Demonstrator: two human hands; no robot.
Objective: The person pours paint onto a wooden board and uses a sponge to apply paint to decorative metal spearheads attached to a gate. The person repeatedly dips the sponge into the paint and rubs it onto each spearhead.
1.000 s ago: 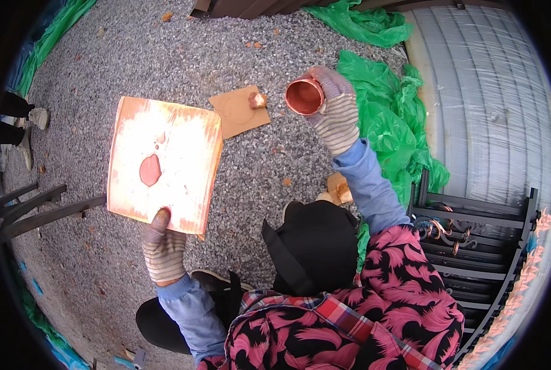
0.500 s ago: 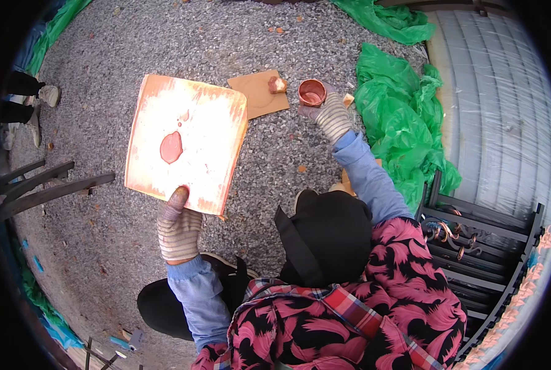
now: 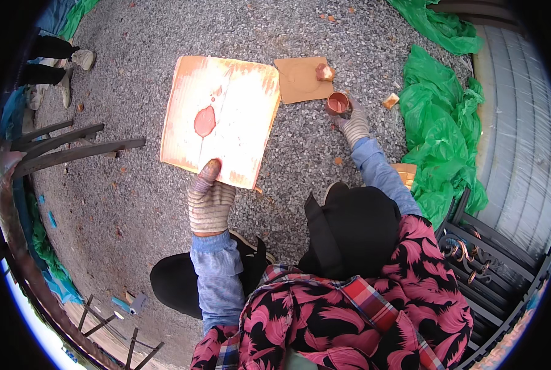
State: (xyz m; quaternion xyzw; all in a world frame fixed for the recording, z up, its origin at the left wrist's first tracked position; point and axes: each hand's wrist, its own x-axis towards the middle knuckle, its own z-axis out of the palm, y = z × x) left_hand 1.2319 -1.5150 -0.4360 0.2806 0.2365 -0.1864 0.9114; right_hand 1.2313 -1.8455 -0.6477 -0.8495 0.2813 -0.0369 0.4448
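My left hand (image 3: 211, 200), in a striped knit glove with a stained bare thumb, grips the near edge of a pale cardboard sheet (image 3: 244, 117). A puddle of reddish-brown paint (image 3: 205, 121) lies on the sheet, with smaller drops beyond it. Farther right, my right hand (image 3: 353, 122), gloved alike, is closed round a small reddish-brown cup (image 3: 338, 103) with paint inside, low over the gravel. Just beyond the cup lies a brown cardboard piece (image 3: 303, 79), with a paint-stained sponge (image 3: 325, 73) at its right end.
Crumpled green plastic sheeting (image 3: 439, 129) lies to the right, beside a wrapped pale stack (image 3: 516, 111). Black metal frames (image 3: 491, 253) stand near right. Dark metal bars (image 3: 81, 148) jut in from the left. Another person's shoes (image 3: 84, 59) are at far left. A small tan block (image 3: 391, 100) rests on the gravel.
The right hand has lowered the cup toward the gravel, close to the brown cardboard, and tilted it. The left hand still holds the sheet. The whole view has shifted.
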